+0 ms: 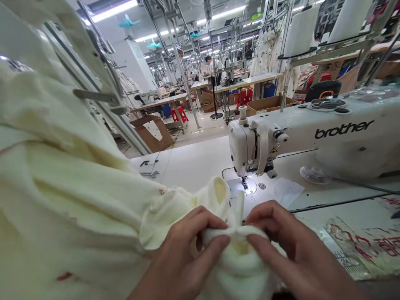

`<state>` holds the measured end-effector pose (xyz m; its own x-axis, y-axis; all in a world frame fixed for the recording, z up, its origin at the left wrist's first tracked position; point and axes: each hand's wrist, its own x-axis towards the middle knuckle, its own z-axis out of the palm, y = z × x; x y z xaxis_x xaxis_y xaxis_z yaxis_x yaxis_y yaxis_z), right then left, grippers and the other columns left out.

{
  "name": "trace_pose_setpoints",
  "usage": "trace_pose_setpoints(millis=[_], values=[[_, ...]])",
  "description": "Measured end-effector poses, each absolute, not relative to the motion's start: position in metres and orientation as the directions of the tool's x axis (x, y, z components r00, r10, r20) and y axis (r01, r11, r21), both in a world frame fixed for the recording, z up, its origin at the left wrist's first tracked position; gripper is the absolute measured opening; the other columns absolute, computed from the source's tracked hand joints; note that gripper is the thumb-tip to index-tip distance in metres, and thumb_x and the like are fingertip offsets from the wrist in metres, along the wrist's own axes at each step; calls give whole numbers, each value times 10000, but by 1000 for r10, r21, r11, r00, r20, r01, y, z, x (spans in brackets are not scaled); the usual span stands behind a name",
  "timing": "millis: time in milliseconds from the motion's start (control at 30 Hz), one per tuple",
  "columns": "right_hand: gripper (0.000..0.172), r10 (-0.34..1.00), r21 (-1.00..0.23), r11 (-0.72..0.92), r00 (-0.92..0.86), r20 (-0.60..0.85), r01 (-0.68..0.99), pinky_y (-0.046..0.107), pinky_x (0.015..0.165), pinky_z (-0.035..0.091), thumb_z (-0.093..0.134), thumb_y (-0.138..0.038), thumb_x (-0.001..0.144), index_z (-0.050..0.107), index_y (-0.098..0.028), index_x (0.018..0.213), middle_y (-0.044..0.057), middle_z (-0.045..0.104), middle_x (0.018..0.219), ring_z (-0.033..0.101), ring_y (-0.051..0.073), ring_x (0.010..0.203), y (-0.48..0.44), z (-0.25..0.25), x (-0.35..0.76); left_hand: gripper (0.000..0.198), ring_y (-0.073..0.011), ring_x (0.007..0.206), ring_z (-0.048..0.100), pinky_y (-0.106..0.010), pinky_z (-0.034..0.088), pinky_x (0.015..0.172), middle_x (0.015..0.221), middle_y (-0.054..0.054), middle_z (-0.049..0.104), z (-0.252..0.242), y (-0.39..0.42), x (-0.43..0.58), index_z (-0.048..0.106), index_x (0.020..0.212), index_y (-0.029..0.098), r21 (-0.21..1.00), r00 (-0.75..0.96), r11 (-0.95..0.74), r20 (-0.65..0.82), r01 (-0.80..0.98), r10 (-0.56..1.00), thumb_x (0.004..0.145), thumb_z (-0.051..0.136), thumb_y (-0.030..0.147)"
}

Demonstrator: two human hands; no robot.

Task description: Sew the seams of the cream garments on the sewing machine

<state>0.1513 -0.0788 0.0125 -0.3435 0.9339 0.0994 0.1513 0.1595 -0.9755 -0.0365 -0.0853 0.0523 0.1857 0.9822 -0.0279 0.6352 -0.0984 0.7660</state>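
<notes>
A pale cream garment point(187, 204) is gathered in front of me, its cloth running up to the left. Between thumb and fingers, my left hand point(193, 246) pinches the left side of a rolled edge around an opening. On the opposite side of that opening, my right hand point(284, 241) grips the same edge with thumb and bent fingers. A narrow fabric strip point(239, 206) stands up from the edge between both hands. Just beyond lies the lit needle area of a white sewing machine point(281, 137), its presser foot point(244, 182) apart from the cloth.
A large mass of cream cloth point(62, 175) hangs at left. On the white table point(187, 160) lie a wrench point(150, 174) and a clear round piece point(315, 175). Thread cones point(301, 31) stand at upper right. Farther off are a cardboard box point(153, 133) and a person point(214, 66).
</notes>
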Motion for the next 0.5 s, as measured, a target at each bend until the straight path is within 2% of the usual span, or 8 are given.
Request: trace_pose_setpoints(millis=[67,167,300,367,433,467,500], values=[[170,894,-988,101,-447,36,121,192,573,508,433,-349,906,554,-244,965,-6,649,829,612,137,708,-73,12,165,259,-126,607,466,-224,379,525,672,2,523,52,-81,-36,627,838,212,811,186,35,-175,584,967,797,541,453],[200,879,-990,63,-477,-6,129,190,593,510,434,-381,916,589,-258,946,-9,663,862,618,142,738,-71,12,175,340,-137,628,465,-230,377,536,661,-2,497,52,-80,-36,616,864,188,842,210,175,-319,510,924,768,554,507],[195,889,-983,78,-457,-6,164,194,570,524,441,-365,913,596,-261,971,-12,670,843,633,144,716,-73,13,173,337,-128,631,462,-224,386,542,671,1,493,49,-76,-30,613,874,182,864,248,158,-305,478,919,778,551,498],[203,879,-960,165,-476,38,227,201,575,535,427,-335,921,595,-256,1003,-8,672,837,642,144,720,-66,7,177,303,-126,621,468,-221,396,536,664,0,508,44,-66,-29,625,870,181,845,256,97,-266,526,929,790,540,461],[239,876,-838,364,-455,160,406,228,606,549,393,-308,937,603,-237,1028,10,677,844,648,146,719,-47,-7,192,250,-132,643,512,-237,447,582,740,-23,568,39,-55,-36,645,876,177,773,237,-23,-166,634,957,793,528,382],[268,869,-716,461,-429,245,524,265,647,557,378,-303,943,613,-209,1029,35,680,856,654,161,743,-33,-17,204,243,-141,684,551,-251,482,629,834,-46,601,38,-51,-43,652,903,174,725,224,-79,-105,684,969,787,523,345],[307,850,-507,522,-373,371,686,314,682,558,352,-296,950,626,-178,1024,65,681,870,658,178,745,-18,-29,219,259,-153,741,590,-266,512,684,954,-70,615,39,-50,-54,653,950,175,680,211,-120,-52,723,976,780,522,321]])
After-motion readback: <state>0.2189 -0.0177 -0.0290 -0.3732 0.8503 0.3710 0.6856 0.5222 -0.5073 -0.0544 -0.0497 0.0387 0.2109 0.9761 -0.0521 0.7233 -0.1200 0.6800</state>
